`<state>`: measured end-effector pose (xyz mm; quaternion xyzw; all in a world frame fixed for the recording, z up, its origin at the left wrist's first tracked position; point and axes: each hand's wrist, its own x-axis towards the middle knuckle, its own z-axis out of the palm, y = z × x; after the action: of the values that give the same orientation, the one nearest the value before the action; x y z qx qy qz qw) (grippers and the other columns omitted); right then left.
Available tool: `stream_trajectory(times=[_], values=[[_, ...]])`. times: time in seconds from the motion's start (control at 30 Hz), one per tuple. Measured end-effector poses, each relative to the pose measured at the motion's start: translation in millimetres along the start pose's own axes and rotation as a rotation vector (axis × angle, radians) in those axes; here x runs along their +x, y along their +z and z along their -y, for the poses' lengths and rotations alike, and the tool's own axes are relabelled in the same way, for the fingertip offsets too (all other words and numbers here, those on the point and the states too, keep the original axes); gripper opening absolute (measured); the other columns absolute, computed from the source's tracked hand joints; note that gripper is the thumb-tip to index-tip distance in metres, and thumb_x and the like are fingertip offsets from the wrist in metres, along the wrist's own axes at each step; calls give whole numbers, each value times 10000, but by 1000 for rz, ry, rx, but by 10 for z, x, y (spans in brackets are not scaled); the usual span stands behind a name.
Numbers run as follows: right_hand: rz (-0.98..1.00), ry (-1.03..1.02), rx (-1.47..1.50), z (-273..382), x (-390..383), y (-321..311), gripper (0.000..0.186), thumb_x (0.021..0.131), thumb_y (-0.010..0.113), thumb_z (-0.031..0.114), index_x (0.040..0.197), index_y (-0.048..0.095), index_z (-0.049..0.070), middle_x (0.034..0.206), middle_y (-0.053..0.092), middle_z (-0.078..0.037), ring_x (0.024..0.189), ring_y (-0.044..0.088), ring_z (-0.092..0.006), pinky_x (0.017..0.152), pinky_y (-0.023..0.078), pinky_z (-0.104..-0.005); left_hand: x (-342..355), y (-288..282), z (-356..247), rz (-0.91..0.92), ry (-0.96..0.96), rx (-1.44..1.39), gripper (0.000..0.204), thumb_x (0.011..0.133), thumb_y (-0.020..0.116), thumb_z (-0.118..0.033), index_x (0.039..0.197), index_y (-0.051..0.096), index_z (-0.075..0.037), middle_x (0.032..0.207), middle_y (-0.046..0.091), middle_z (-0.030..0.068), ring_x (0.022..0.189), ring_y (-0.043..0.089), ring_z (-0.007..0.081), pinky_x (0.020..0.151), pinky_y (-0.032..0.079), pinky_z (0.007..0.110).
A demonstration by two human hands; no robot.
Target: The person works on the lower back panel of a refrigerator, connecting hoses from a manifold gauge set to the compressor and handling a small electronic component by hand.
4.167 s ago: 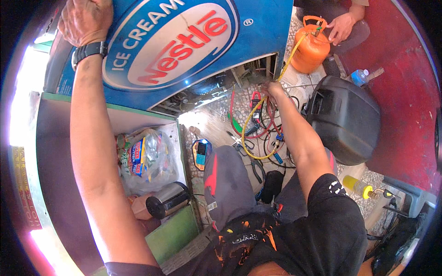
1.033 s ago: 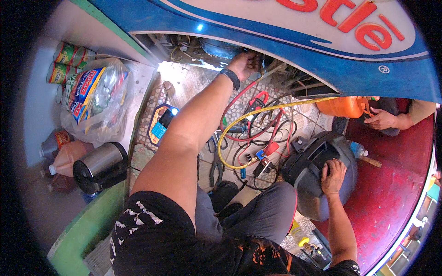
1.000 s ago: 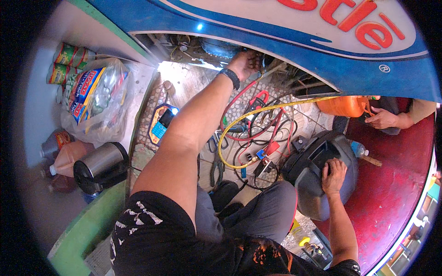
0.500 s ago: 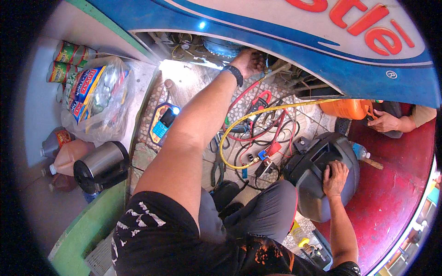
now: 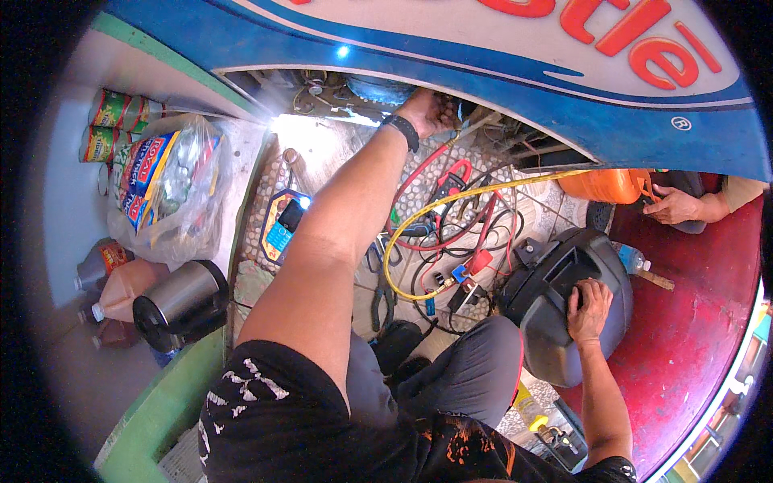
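Head view: left hand [image 5: 431, 111] has shifted from the freezer's [image 5: 515, 72] outer panel into its underside compartment, grip hidden. Right hand [image 5: 589, 310] now rests flat on black case [image 5: 564, 302], nearer right.

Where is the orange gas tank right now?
The orange tank is at upper right, under the blue cabinet's edge, beside another person's hand.

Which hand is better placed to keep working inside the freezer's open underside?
Left. The left hand is up inside the blue freezer opening; the right hand rests on the black case, away from it.
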<state>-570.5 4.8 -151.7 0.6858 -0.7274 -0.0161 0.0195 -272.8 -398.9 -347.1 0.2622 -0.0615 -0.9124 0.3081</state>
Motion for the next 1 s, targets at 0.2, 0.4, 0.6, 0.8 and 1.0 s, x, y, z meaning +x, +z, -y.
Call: stream_trajectory(times=[0.2,0.4,0.6,0.8,1.0], values=[[-1,-6,11,0,12,6,165,824,657,82,979,626,33,1043,631,-122,1069,556,-336,965,399,-455,96,-114,-36,58,-33,-54,359,990,510,-473,885,531,-130,724,429,1,609,366,130,534,348,260],[-8,-8,7,-20,2,19,167,820,661,76,977,626,32,1043,633,-119,1073,556,-332,970,398,-455,74,-104,-32,-6,-25,-34,366,986,512,-484,895,540,-131,724,457,9,601,393,133,507,343,259],[-24,-11,-25,-13,-6,28,150,832,657,84,968,626,29,1040,632,-123,1078,553,-339,977,397,-457,82,-67,-21,86,4,-28,387,988,493,-507,909,540,-131,726,468,12,607,416,133,496,344,253],[-2,11,-2,3,-4,1,139,839,650,89,963,627,29,1035,631,-122,1059,554,-337,965,399,-453,65,-48,28,-11,27,13,399,981,498,-528,911,546,-138,732,475,0,606,416,119,493,340,237],[-13,-3,1,4,15,19,129,841,643,83,957,629,29,1032,632,-123,1051,554,-340,958,400,-454,94,-134,-32,77,15,16,400,961,533,-544,905,554,-148,736,476,-5,608,406,119,505,346,245]])
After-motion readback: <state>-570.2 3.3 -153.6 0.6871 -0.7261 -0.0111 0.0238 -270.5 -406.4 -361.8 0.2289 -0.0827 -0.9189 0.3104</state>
